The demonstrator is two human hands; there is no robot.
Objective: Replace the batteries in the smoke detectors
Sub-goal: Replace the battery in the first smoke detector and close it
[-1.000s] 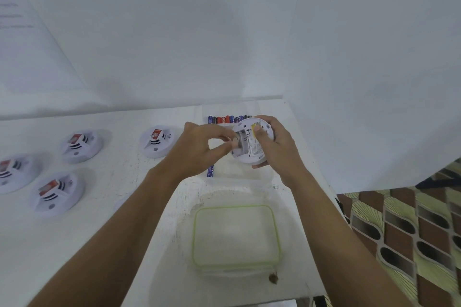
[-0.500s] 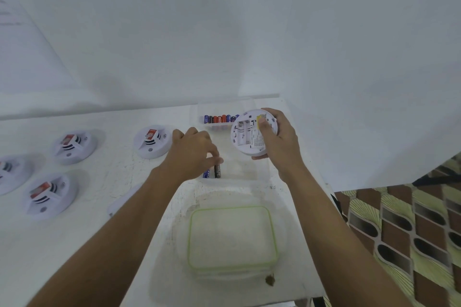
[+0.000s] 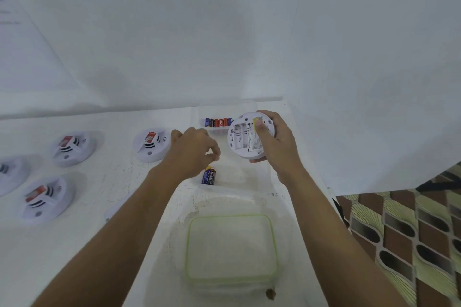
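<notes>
My right hand grips a round white smoke detector, its back turned towards me; the battery slots look empty. My left hand hovers with fingers loosely curled just above two dark blue batteries, holding nothing that I can see. Those batteries lie in a clear plastic tub on the white table. A row of blue and red batteries lies in another clear tub behind the detector.
Several more smoke detectors lie face up on the table's left. A clear container with a green-rimmed lid stands near me. A flat white part lies under my left forearm. The table ends at the right above patterned floor.
My left hand left the detector, moved down with a battery to the clear tub and laid it beside another. My right hand kept holding the detector, now tilted further to the right.
</notes>
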